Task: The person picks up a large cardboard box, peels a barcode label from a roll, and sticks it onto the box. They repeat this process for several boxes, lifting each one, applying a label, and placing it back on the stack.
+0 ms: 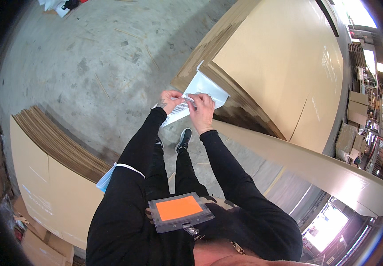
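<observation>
A white sheet (209, 87) with dark print on its lower-left part spreads out at the near corner of a tall stack of flat cardboard (284, 57). My left hand (169, 102) is closed, pinching the sheet at its left side. Close beside it, my right hand (201, 108) is closed on the sheet too, thumb and fingers drawn together. The hands nearly meet, and the fingers partly hide the sheet's middle. The sheet's upper end lies against the stack's edge; whether it is fastened there I cannot tell.
Another stack of flat cardboard (51, 177) stands at the left. A long tan panel or beam (298, 155) runs off to the right. Thin strips (102, 85) lie on the concrete floor. A blue face mask (107, 178) hangs on my left arm, and a badge holder (180, 209) hangs in front of me.
</observation>
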Demonstrator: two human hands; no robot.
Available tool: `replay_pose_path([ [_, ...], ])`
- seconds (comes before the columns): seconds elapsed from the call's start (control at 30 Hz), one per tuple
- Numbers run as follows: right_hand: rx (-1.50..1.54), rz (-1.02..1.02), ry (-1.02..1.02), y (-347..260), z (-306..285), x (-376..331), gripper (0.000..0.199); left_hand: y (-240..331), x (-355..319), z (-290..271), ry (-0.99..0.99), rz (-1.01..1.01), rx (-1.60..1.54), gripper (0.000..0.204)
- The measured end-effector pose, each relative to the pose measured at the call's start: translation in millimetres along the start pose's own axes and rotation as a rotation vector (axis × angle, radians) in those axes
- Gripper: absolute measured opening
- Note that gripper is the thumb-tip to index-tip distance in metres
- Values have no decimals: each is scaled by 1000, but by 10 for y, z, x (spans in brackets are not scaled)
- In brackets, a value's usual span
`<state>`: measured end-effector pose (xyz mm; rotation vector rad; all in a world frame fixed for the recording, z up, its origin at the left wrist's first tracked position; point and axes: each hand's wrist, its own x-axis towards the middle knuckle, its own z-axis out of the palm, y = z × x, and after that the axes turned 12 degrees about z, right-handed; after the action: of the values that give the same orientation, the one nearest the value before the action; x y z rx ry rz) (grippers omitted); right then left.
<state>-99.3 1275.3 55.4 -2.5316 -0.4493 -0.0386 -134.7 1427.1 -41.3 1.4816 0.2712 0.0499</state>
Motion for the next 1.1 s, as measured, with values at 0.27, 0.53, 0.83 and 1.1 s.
replay_pose_path([
  [0.27,-77,-79,-10,-20,105,114,23,111,-4,-14,2,50,128,22],
  [0.53,-69,-75,-19,-4,146,86,19,94,2,-6,-5,-1,118,21],
  [0.83,-19,-34,5,26,180,107,22,-57,87,47,19,-37,-70,22],
  [1.1,-63,-161,16,131,145,103,23,48,103,59,-40,-68,-57,23],
])
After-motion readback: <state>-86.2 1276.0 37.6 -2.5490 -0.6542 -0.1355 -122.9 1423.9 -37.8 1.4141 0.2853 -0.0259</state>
